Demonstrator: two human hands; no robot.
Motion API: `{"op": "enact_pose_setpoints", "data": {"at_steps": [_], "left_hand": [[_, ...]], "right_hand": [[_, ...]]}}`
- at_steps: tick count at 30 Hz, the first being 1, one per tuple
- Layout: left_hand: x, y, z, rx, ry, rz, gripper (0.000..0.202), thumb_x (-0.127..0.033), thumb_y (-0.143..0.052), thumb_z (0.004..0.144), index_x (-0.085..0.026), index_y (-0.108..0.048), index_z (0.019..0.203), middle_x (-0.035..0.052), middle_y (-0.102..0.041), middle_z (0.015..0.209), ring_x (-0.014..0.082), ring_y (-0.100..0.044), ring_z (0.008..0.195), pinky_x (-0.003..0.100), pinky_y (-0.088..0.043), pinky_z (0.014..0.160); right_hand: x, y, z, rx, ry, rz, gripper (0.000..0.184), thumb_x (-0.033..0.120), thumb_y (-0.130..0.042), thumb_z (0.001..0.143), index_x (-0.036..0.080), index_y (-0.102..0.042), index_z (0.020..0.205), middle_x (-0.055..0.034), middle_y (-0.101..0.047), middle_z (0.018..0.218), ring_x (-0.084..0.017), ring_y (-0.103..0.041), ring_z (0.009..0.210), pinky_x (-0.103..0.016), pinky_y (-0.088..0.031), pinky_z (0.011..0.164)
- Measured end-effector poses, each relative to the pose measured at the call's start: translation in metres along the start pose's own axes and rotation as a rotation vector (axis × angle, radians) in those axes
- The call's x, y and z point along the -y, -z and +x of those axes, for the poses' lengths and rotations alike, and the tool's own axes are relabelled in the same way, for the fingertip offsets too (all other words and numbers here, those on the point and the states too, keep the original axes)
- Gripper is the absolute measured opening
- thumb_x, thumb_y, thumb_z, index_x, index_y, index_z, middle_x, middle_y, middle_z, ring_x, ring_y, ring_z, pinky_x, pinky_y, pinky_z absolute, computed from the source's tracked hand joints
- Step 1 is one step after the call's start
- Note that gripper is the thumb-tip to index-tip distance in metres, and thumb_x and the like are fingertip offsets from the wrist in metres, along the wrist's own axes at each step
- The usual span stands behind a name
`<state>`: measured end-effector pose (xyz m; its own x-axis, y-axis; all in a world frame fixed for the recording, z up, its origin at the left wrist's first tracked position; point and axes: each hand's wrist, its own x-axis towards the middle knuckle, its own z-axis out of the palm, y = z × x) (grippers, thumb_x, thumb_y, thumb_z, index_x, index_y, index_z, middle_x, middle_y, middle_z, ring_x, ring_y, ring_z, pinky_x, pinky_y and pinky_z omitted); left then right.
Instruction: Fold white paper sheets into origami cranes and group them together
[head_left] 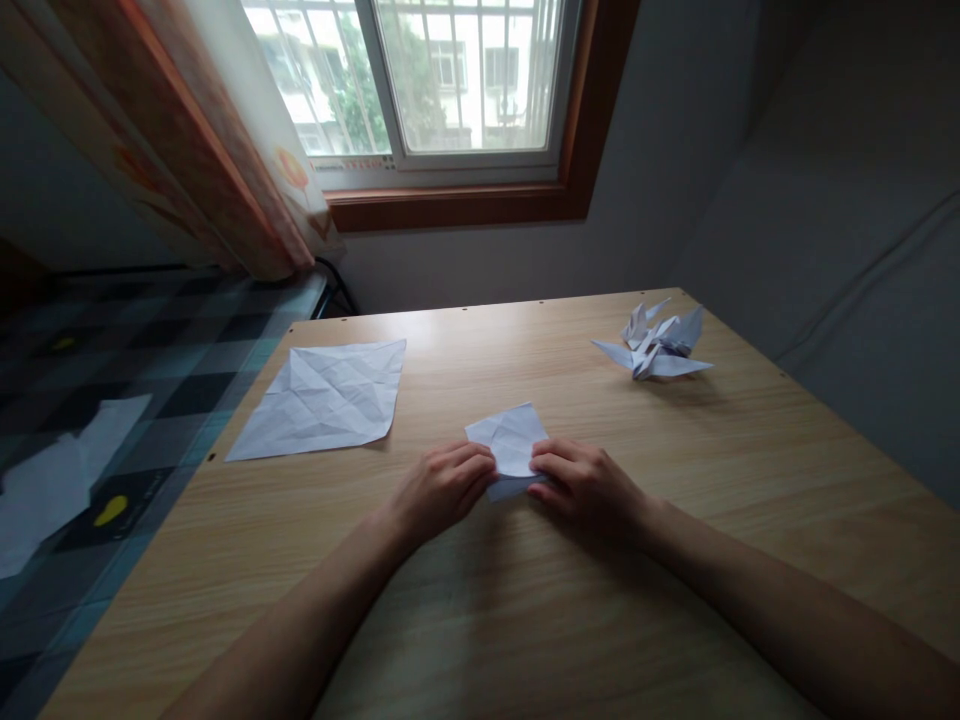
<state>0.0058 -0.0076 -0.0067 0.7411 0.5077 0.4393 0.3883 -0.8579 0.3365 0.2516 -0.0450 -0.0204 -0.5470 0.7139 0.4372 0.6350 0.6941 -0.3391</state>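
Observation:
A small folded sheet of white paper [512,437] is at the middle of the wooden table, its near part bent along a crosswise fold. My left hand [452,482] grips its left edge, fingers closed together on the paper. On the opposite edge my right hand [576,480] pinches the sheet in the same way. Both thumbs are low on the paper's near side, partly hidden.
A creased, unfolded white sheet [330,395] lies on the table's left. Folded paper cranes [656,345] sit at the back right of the wooden table [675,620]. More white paper [52,490] rests on the checked bed [135,350] beside it. A window [472,80] is behind.

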Motion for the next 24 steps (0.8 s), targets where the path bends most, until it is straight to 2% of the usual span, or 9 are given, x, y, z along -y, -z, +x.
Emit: {"op": "enact_pose_setpoints", "data": {"at_steps": [3,7,10,13,17,24], "left_hand": [[-0.001,-0.002,0.001,-0.027,0.079,0.006,0.020,-0.023,-0.044,0.097,-0.017,-0.059,0.085,0.0052,-0.068,0.083,0.0140,-0.064,0.078,0.025,-0.051,0.073],[-0.004,-0.006,0.004,-0.079,0.137,0.032,0.021,-0.024,-0.044,0.097,-0.017,-0.058,0.082,0.0028,-0.063,0.073,0.0131,-0.059,0.067,0.024,-0.047,0.064],[-0.005,-0.007,0.004,-0.131,0.181,0.037,0.015,-0.024,-0.047,0.095,-0.017,-0.060,0.093,0.0031,-0.064,0.077,0.0133,-0.060,0.067,0.024,-0.047,0.064],[-0.003,-0.008,0.005,-0.162,0.231,0.053,0.017,-0.024,-0.050,0.094,-0.017,-0.058,0.107,0.0031,-0.065,0.081,0.0141,-0.062,0.070,0.025,-0.049,0.066],[-0.002,-0.007,0.006,-0.132,0.236,0.139,0.015,-0.024,-0.052,0.093,-0.018,-0.061,0.104,0.0034,-0.065,0.079,0.0165,-0.060,0.075,0.028,-0.049,0.068],[-0.003,-0.007,0.009,-0.026,0.152,0.262,0.019,-0.028,-0.051,0.095,-0.021,-0.067,0.089,0.0043,-0.067,0.086,0.0180,-0.058,0.084,0.032,-0.047,0.078]], "right_hand": [[0.002,0.001,0.001,-0.009,-0.047,-0.015,0.017,0.028,-0.052,0.094,0.018,-0.063,0.087,-0.0085,-0.068,0.096,-0.018,-0.064,0.086,-0.028,-0.050,0.077],[0.006,0.003,0.005,-0.021,-0.123,-0.091,0.028,0.027,-0.048,0.096,0.018,-0.061,0.073,-0.0081,-0.067,0.086,-0.019,-0.060,0.081,-0.030,-0.047,0.075],[0.008,0.003,0.008,0.008,-0.179,-0.144,0.028,0.028,-0.048,0.095,0.018,-0.061,0.073,-0.0084,-0.065,0.083,-0.021,-0.057,0.083,-0.031,-0.045,0.075],[0.009,0.003,0.010,0.059,-0.266,-0.177,0.026,0.029,-0.048,0.096,0.017,-0.061,0.077,-0.0079,-0.064,0.085,-0.021,-0.056,0.083,-0.031,-0.043,0.076],[0.010,0.001,0.013,0.110,-0.348,-0.200,0.023,0.031,-0.049,0.095,0.018,-0.060,0.079,-0.0068,-0.063,0.087,-0.021,-0.055,0.085,-0.031,-0.041,0.077],[0.012,-0.001,0.016,0.145,-0.380,-0.216,0.019,0.029,-0.052,0.093,0.018,-0.060,0.081,-0.0061,-0.062,0.085,-0.021,-0.054,0.086,-0.032,-0.038,0.079]]}}
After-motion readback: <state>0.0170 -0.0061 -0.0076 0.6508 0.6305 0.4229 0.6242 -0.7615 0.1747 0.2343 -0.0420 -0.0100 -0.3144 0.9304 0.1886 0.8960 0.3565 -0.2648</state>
